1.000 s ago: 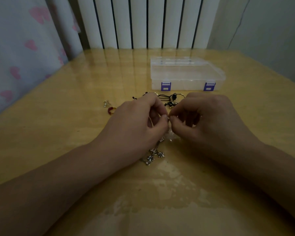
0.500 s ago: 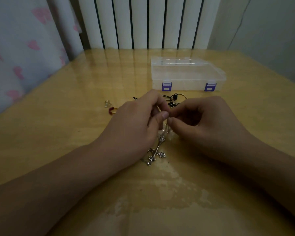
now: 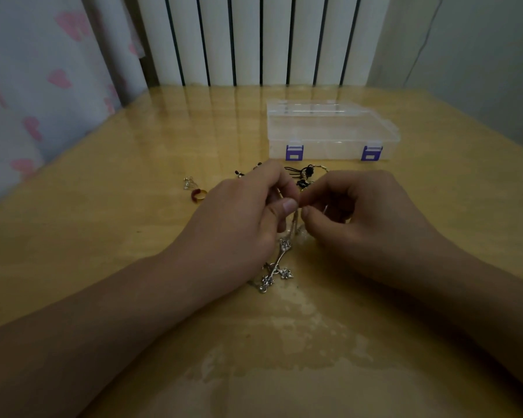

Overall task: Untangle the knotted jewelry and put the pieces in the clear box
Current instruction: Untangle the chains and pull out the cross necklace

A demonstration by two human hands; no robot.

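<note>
A silver chain with small flower charms [image 3: 277,267] hangs from between my two hands, and its lower end lies on the table. My left hand [image 3: 242,218] pinches the upper part of the chain between thumb and fingers. My right hand [image 3: 354,218] pinches it just to the right, fingertips almost touching the left thumb. A tangle of black cord with gold beads [image 3: 302,176] lies beyond my hands. The clear box [image 3: 329,131] with purple latches stands closed further back, to the right of centre.
A red and gold ring [image 3: 198,195] and a small silver piece [image 3: 189,182] lie left of my hands on the glossy wooden table [image 3: 103,236]. A radiator stands behind the table and a heart-patterned curtain hangs at the left.
My left thumb has slid up along the chain, and both hands shifted slightly as they work it. The flower charms rest lower on the table, a little more stretched out.
</note>
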